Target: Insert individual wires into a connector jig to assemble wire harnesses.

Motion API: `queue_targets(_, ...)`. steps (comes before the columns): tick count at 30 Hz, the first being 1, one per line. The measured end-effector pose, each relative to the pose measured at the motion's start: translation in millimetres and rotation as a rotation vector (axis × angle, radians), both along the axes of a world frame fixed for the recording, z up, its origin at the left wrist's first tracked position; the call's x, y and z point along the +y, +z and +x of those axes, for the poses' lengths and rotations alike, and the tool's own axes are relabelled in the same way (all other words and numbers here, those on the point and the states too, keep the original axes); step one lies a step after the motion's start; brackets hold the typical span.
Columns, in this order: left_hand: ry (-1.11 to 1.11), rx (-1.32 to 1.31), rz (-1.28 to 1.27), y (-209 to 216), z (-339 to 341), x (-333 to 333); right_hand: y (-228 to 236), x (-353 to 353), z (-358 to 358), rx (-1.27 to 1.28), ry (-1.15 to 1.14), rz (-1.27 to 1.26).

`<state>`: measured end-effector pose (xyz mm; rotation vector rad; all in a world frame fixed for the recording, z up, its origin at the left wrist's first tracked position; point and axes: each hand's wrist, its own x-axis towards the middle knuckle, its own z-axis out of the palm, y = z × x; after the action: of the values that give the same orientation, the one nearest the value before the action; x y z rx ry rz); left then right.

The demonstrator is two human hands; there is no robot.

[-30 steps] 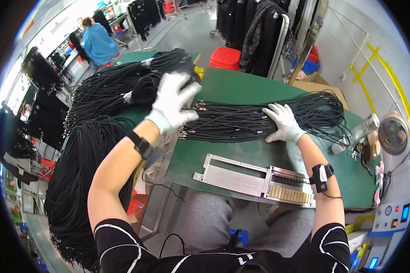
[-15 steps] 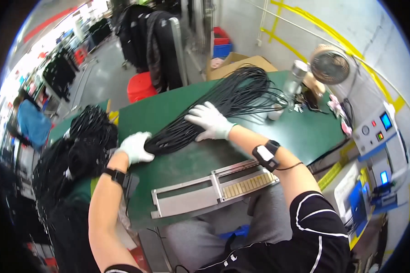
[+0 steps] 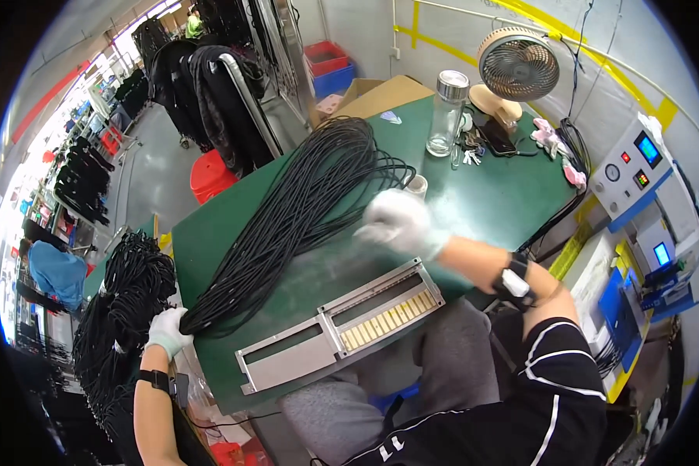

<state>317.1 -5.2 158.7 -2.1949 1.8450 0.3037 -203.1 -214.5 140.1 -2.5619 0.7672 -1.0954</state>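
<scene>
Beyond one green tabletop (image 3: 505, 194) stand one red stool (image 3: 212, 177), two stacked bins, a red bin (image 3: 326, 58) over a blue bin (image 3: 335, 80), and one cardboard box (image 3: 392, 95). One long bundle of black cords (image 3: 279, 225) stretches diagonally across the table's left half, looped at its far end. Its near-left end is at the gloved left hand (image 3: 168, 332), whose fingers are closed around it at the table's edge. The gloved right hand (image 3: 398, 219), motion-blurred with fingers partly curled, is just beside the bundle's right side; whether it holds anything, I cannot tell. One white cup-like cylinder (image 3: 417, 185) shows behind it. Nearer the person lies one metal fixture (image 3: 291, 363) bearing a row of brass-coloured bars (image 3: 388, 320), perhaps a dozen. Farther right are one glass bottle (image 3: 444, 124), one phone (image 3: 497, 138) and one fan (image 3: 518, 64).
</scene>
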Motion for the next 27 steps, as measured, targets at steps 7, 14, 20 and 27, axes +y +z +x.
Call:
queue_targets(7, -0.232, 0.293, -0.069, 35, -46, -94, -54, -53, -97, -0.247, -0.525, 0.042)
queue_targets(14, -0.134, 0.561, -0.341, -6, -155, -272, -46, -80, -149, 0.099, -0.507, 0.336)
queue_targets(20, 0.023, 0.511, -0.342, -47, -204, -374, -38, -57, -202, 0.038, -0.543, -0.219)
queue_targets(27, -0.080, 0.559, -0.326, -58, -267, -360, -53, -43, -97, 0.189, -0.064, -0.021)
